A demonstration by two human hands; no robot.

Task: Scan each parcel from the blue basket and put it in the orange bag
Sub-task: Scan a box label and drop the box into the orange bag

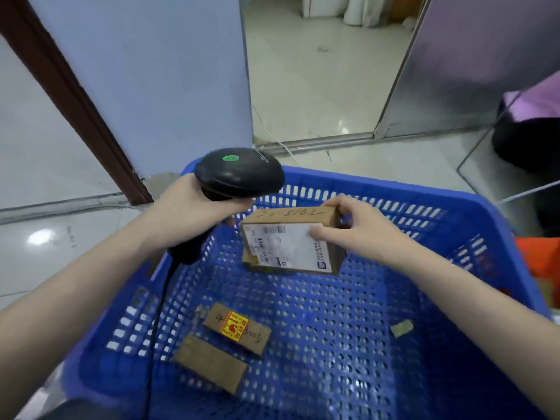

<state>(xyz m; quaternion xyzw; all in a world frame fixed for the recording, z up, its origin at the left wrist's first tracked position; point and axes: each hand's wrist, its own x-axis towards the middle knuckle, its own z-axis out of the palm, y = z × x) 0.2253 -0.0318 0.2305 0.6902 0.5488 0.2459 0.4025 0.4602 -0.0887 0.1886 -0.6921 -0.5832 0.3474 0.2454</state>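
While the left hand (194, 204) grips the handle of a black barcode scanner (239, 174), whose head with a green spot on top points toward the right, the right hand (357, 228) holds a cardboard parcel (288, 241) above the far part of the blue basket (472, 225). Its thumb lies on the white shipping label (281, 244) and its fingers curl over the top edge, beside handwritten digits. The label faces the camera, just beside the scanner head. Two smaller cardboard parcels (224, 344) lie touching on the perforated floor of the basket, near its left wall; one bears a yellow and red sticker (234, 325). A cardboard scrap (401, 328) lies apart, to the right. An edge of the orange bag (542, 262) shows beyond the right rim. The scanner cable (157, 316) hangs down over the basket's left wall.
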